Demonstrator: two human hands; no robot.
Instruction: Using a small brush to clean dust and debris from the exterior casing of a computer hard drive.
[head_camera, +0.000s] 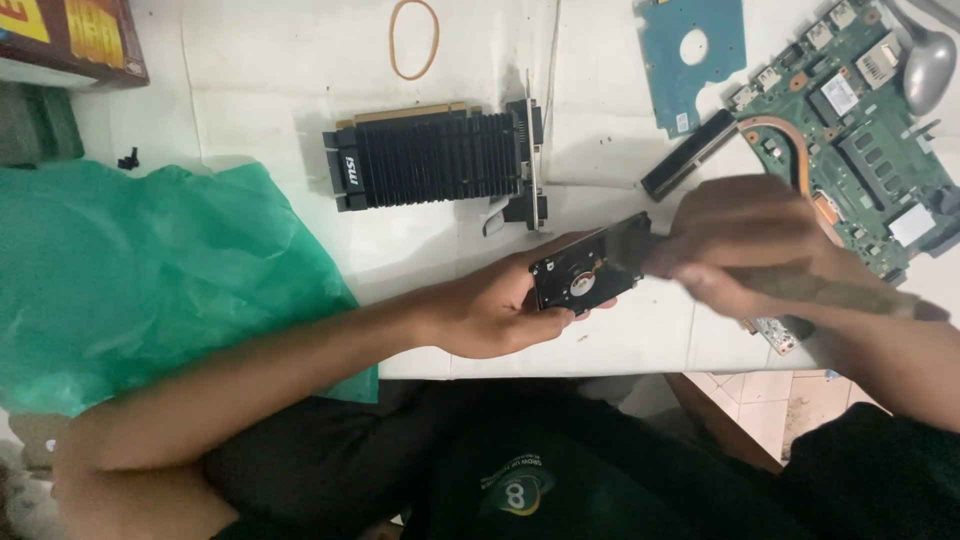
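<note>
My left hand (495, 305) grips a small black hard drive (583, 275), tilted, above the near edge of the white table (270, 70). My right hand (745, 240) is blurred by motion and holds a brush (800, 285) with a long handle; its bristle end (628, 243) lies against the drive's upper right corner. The handle runs out to the right past my wrist.
A black graphics card with finned heatsink (435, 155) lies behind the drive. A green laptop motherboard (850, 110), a blue circuit board (692, 55), a black bar-shaped part (690, 155), a metal spoon (928, 62) and a rubber band (414, 38) are further back. Green plastic sheet (150, 270) covers the left.
</note>
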